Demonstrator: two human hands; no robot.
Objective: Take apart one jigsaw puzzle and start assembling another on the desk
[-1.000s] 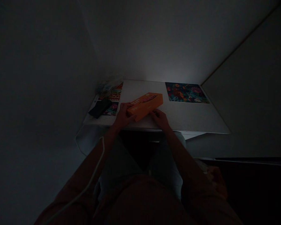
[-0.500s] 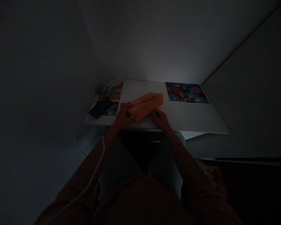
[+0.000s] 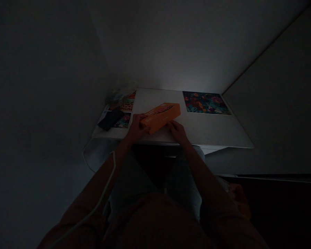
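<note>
Gripping orange box [image 3: 160,117] | left hand [image 3: 137,128] curled round its end | right hand [image 3: 177,132] curled on lower edge

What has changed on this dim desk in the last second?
Nothing visibly moved. The left hand stays on one end of the orange box, the right hand stays at its near edge, and the box keeps its place over the white desk. Only the light looks slightly dimmer.
</note>
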